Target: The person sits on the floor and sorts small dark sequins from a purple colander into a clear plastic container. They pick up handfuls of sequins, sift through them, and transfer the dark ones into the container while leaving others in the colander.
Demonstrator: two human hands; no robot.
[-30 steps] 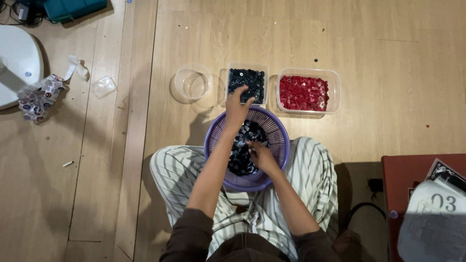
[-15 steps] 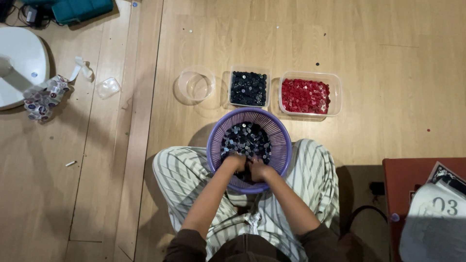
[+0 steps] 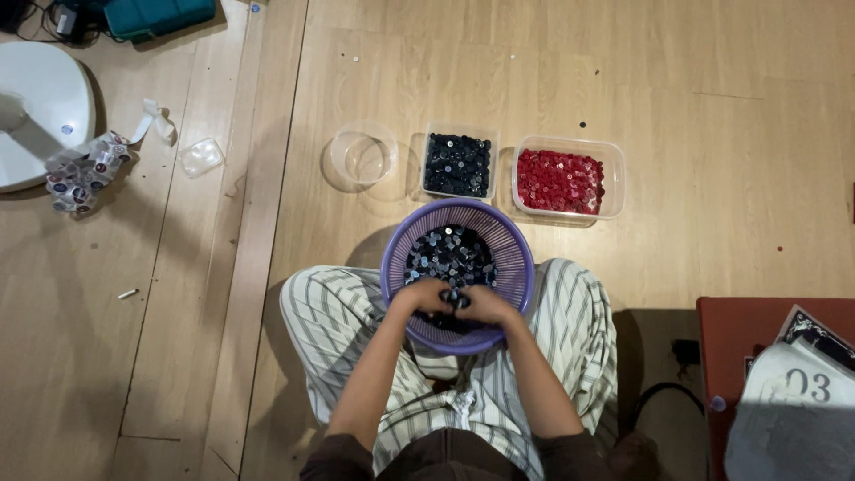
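— Wooden floor all round, so start at nine o'clock: what's over there?

— A white round base cut off by the frame edge, a crumpled printed wrapper beside it, then a small clear lid. Nothing the hands go near.

— And moving toward the middle?

— At twelve o'clock from the purple basket stand three containers in a row: an empty clear round tub, a clear box of dark caps, and a clear box of red caps. The basket sits between the person's striped-trousered knees and holds a heap of dark caps.

— Where are the hands?

— Both at the basket's six o'clock rim, touching each other. The left hand and the right hand are curled round a small dark piece, fingers closed on it between them. Whether it is one cap or several, I can't tell.

— Which way does the heap lie from that grip?

— Straight ahead at twelve o'clock, just beyond the fingertips; the dark-cap box lies farther on the same line. Neither hand is clearly nearer.

— Anything hidden?

— The basket's near wall under the hands, and at four o'clock a red-brown surface with printed papers, cut off by the frame.
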